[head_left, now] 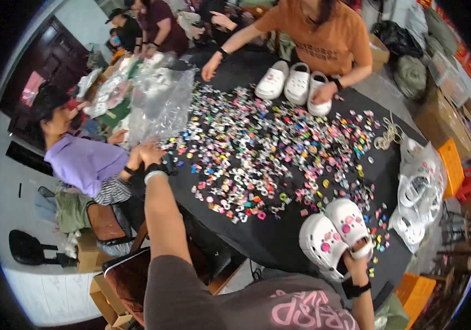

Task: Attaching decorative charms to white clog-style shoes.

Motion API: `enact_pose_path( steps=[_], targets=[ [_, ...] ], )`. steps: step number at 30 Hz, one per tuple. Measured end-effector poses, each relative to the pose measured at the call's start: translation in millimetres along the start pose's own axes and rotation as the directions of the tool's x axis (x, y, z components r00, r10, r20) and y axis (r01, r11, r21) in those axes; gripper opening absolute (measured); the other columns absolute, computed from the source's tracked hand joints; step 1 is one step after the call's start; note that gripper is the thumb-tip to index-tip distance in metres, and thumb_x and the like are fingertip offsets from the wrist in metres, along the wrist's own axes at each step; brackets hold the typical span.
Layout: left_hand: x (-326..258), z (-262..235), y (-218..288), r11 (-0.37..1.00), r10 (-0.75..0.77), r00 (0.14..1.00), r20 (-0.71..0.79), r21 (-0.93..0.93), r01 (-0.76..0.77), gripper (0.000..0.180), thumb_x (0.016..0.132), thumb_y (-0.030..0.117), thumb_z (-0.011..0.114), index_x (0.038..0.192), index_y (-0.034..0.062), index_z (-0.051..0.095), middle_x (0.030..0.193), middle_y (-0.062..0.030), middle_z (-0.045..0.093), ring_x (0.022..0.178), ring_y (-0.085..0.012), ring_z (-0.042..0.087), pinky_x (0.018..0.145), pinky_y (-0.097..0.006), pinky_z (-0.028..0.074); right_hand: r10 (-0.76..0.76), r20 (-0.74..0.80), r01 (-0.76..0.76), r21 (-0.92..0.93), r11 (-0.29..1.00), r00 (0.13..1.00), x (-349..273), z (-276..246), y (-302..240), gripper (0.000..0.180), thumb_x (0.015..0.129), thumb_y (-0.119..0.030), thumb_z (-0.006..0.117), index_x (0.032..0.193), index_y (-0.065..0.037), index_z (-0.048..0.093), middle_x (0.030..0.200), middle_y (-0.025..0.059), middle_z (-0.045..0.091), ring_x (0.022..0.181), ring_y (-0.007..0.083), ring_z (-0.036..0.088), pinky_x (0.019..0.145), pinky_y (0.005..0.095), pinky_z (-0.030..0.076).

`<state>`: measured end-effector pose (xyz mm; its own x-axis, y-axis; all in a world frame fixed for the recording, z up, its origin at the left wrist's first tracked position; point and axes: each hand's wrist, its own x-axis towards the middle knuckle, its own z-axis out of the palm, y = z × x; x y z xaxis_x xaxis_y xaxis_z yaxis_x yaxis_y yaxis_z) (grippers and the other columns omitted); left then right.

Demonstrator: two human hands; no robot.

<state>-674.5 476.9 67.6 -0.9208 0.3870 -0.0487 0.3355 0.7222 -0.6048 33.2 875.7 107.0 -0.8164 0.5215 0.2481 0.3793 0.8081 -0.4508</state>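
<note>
A pair of white clogs (pixel 323 239) with pink charms on their toes stands at the near right of the black table. My right hand (pixel 356 264) is closed on the clogs at the heel openings; its fingertips are partly hidden. My left arm stretches far out to the left, and my left hand (pixel 149 154) is at the table's left edge, beside a clear plastic bag (pixel 164 107). A co-worker's hand (pixel 134 159) in front of a purple shirt is right next to it. The fingers of my left hand are too small and covered to make out.
Many small colourful shoe charms (pixel 268 148) are spread over the black table (pixel 252 234). Across it, a person in orange (pixel 323 38) handles white clogs (pixel 296 83). At the right lie a bag of white clogs (pixel 419 187) and a coil of cord (pixel 387 135).
</note>
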Motion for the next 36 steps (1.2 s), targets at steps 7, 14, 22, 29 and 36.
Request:
enact_pose_path(
  steps=[7, 14, 22, 29, 36],
  targets=[
    [-57.9, -76.8, 91.8, 0.586, 0.053, 0.998, -0.034, -0.808, -0.059, 0.03, 0.095, 0.029, 0.041, 0.116, 0.0113, 0.054, 0.107, -0.0059, 0.059, 0.111, -0.0216, 0.052, 0.098, -0.039, 0.037, 0.049, 0.152, -0.052, 0.012, 0.999, 0.987, 26.3, 27.9, -15.5, 0.035, 0.065, -0.016, 0.069, 0.098, -0.005, 0.064, 0.1, 0.0153, 0.061, 0.098, 0.0374, 0.056, 0.084, 0.0439, 0.047],
    [-253.2, -129.0, 227.5, -0.814, 0.347, 0.916, 0.203, -0.42, 0.402, 0.034, 0.093, 0.018, 0.051, 0.122, -0.0007, 0.049, 0.118, -0.0135, 0.055, 0.112, -0.0264, 0.054, 0.097, -0.041, 0.043, -0.104, 0.133, 0.094, 0.084, 0.992, 0.986, 60.9, 74.2, -36.3, 0.025, 0.066, -0.019, 0.071, 0.085, -0.004, 0.064, 0.088, 0.0128, 0.062, 0.081, 0.0342, 0.06, 0.069, 0.0426, 0.05],
    [-385.5, -143.4, 315.7, -0.153, 0.134, 0.974, -0.182, -0.975, -0.161, 0.056, 0.077, 0.01, 0.069, 0.128, 0.0053, 0.047, 0.125, -0.0171, 0.047, 0.118, -0.0347, 0.042, 0.101, -0.043, 0.032, -0.122, 0.196, 0.096, 0.137, 0.986, 0.973, 39.7, 115.9, -33.5, 0.024, 0.063, -0.012, 0.07, 0.083, -0.002, 0.064, 0.091, 0.0152, 0.063, 0.081, 0.0358, 0.061, 0.073, 0.043, 0.051],
    [-409.8, -124.4, 329.1, -0.091, 0.081, 0.995, -0.055, -0.995, -0.047, 0.065, 0.077, 0.006, 0.068, 0.136, 0.011, 0.041, 0.128, -0.0139, 0.045, 0.121, -0.0298, 0.04, 0.101, -0.04, 0.035, -0.243, 0.237, 0.163, 0.312, 0.936, 0.941, 40.6, 106.3, -33.3, 0.045, 0.062, -0.019, 0.077, 0.1, 0.001, 0.06, 0.102, 0.0184, 0.06, 0.092, 0.0377, 0.058, 0.082, 0.0443, 0.047],
    [-414.2, -159.7, 316.3, 0.05, -0.019, 0.959, -0.284, -0.958, -0.283, 0.04, 0.076, 0.008, 0.07, 0.114, 0.0071, 0.059, 0.111, -0.0136, 0.055, 0.103, -0.0291, 0.053, 0.092, -0.039, 0.04, -0.215, 0.248, 0.163, 0.215, 0.963, 0.945, 35.6, 94.6, -14.4, 0.056, 0.066, -0.025, 0.079, 0.112, -0.003, 0.058, 0.112, 0.0158, 0.056, 0.108, 0.037, 0.05, 0.089, 0.0448, 0.044]
  ],
)
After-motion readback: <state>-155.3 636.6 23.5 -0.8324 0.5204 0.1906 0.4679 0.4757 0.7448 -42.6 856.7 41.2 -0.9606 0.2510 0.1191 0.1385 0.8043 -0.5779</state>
